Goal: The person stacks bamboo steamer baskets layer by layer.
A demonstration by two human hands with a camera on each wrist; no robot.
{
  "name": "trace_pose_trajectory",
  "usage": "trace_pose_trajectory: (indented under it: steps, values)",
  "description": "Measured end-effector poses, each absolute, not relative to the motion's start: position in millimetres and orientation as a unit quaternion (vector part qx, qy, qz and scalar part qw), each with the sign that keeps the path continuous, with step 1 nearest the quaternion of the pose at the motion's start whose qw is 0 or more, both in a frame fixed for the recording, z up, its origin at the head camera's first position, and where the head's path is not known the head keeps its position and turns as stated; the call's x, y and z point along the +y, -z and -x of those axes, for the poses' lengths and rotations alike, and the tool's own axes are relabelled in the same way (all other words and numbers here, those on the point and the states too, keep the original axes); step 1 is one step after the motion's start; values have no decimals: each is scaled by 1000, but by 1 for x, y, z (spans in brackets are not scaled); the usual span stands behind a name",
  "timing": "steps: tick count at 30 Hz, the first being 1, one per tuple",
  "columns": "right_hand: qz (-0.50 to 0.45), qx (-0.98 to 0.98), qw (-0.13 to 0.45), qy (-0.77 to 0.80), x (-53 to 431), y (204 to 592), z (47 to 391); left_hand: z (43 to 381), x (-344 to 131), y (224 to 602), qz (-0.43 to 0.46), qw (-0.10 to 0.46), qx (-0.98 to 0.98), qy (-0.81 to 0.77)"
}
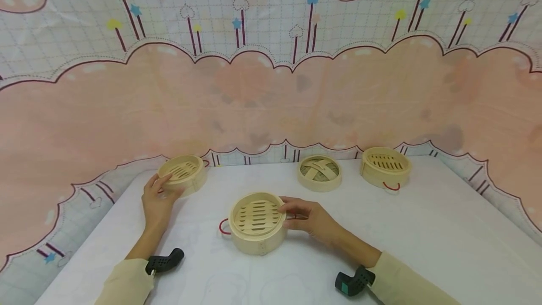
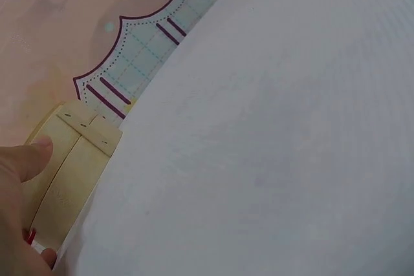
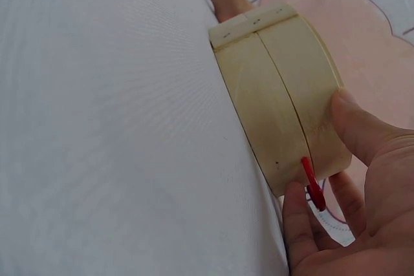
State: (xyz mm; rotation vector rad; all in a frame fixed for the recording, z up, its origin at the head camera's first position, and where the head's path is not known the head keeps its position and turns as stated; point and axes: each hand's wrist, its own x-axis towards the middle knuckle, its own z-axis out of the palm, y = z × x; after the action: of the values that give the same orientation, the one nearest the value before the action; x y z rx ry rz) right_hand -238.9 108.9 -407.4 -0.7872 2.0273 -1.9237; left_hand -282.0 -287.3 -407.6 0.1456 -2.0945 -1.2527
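Note:
My left hand (image 1: pixel 158 201) holds the near left side of a round bamboo steamer basket (image 1: pixel 195 183) with a slatted base at the back left. In the left wrist view, the thumb (image 2: pixel 32 156) presses on its wall, and a bit of red handle shows by the fingers. A second slatted steamer basket (image 1: pixel 257 246) sits on the table nearer me, a red loop handle (image 1: pixel 224 226) on its left. My right hand (image 1: pixel 315 220) grips its right side. The right wrist view shows that thumb up near the rim and the fingers around another red handle (image 3: pixel 314 185).
A woven bamboo lid (image 1: pixel 319 183) lies at the back, right of the middle. Farther right stands a third slatted steamer basket (image 1: pixel 385 178), its red handle toward me. A white cloth covers the table (image 1: pixel 423 239); a patterned curtain (image 1: pixel 271 102) hangs behind.

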Motion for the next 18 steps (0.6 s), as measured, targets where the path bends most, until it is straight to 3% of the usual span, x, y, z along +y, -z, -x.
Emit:
trace_pose_trajectory:
  steps: [11, 18]
  values:
    - [259, 698, 124, 656, 109, 410, 239, 287, -288, 410, -55, 382, -799, 461]
    - [264, 700, 121, 652, 109, 412, 240, 288, -290, 411, -54, 379, -794, 472]
